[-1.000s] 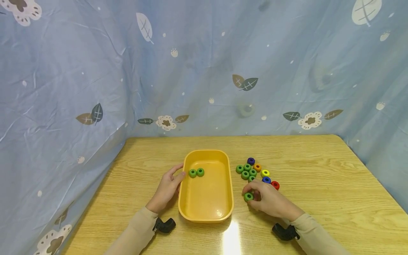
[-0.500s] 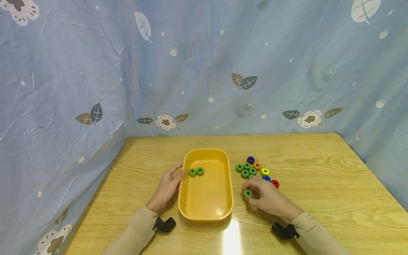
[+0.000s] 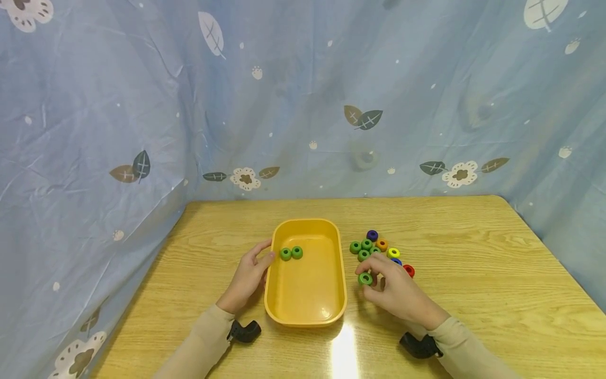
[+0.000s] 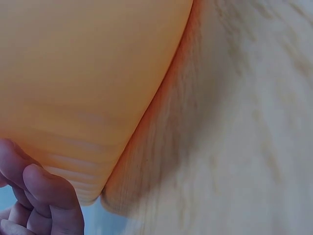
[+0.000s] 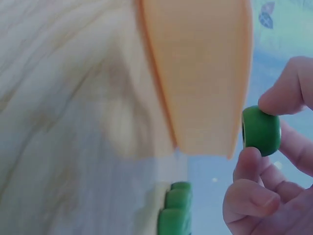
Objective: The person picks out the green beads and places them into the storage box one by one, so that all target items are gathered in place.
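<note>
A yellow tray (image 3: 305, 295) stands on the table with two green beads (image 3: 291, 253) inside, near its left wall. At the left side my left hand (image 3: 248, 273) holds the tray, thumb at the rim and fingers against the outer wall; its curled fingers (image 4: 49, 188) show in the left wrist view. My right hand (image 3: 395, 287) pinches one green bead (image 5: 261, 130) between thumb and fingertips, lifted above the table to the right of the tray. Behind that hand lies a group of green beads (image 3: 355, 247), some partly hidden by the fingers.
Beside the green group lie single beads: purple (image 3: 372, 235), orange (image 3: 382, 244), yellow (image 3: 393, 252), blue (image 3: 396, 261) and red (image 3: 409, 270). The wooden table (image 3: 483, 263) ends at a patterned blue cloth (image 3: 303, 105) behind and at the left.
My right hand has raised the pinched green bead off the table and moved it slightly forward and left. The left hand and the tray stay in place.
</note>
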`<state>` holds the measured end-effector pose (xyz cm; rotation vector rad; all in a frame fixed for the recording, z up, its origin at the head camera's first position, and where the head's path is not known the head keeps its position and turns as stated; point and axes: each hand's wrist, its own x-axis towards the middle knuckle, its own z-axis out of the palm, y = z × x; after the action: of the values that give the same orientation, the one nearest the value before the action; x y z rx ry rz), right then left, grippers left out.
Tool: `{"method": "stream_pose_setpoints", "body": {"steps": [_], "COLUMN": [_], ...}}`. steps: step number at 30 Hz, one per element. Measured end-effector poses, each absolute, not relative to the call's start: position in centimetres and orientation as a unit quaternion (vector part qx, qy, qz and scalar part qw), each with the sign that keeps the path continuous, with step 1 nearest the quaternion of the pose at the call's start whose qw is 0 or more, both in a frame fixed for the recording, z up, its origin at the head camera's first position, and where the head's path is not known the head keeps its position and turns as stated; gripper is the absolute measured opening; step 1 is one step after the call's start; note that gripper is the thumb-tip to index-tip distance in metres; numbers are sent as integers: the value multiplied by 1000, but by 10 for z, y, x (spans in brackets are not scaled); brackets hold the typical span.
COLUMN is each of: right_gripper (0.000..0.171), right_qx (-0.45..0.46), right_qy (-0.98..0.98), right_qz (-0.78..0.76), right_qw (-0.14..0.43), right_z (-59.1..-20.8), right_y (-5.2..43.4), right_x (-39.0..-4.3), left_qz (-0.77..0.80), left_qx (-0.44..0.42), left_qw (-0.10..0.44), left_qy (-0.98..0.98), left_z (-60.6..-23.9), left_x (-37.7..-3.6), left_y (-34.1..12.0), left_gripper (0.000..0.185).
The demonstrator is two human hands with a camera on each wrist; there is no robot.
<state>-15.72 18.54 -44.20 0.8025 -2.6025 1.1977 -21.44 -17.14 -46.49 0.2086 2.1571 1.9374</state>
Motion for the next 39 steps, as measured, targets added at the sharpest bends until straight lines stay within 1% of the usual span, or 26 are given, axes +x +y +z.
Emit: {"method": "stream_pose_setpoints", "body": {"steps": [5,10,19,28,32,39], "right_gripper": [39,31,29,21,19,21], "right_qx": [275,281,316,345,344,342], "right_qy": [-866,-865,-863,-861,-862,-869], "right_qz": [408,411,394,374,373,358], "right_qw": [93,66,31,19,4,-7], "right_z": [-430,-417,-399,-379,-376,-377], "right_y": [175,161,133,110,98,79], "right_x": [-157,-159,-173,-190,-199,-216], "left_qz": [665,670,665,663,666,672], "left_qx": [72,67,60,60,61,67], "left_qw": [115,118,113,113,115,121], "left_qy": [734,730,736,737,735,728], "left_z": [-464,-464,-465,-464,-465,-467], "left_x": [-214,-213,-214,-215,-215,-216], "left_y": [-171,-171,-170,-170,-171,-172], "left_gripper": [50,49,49,49,49,51]}}
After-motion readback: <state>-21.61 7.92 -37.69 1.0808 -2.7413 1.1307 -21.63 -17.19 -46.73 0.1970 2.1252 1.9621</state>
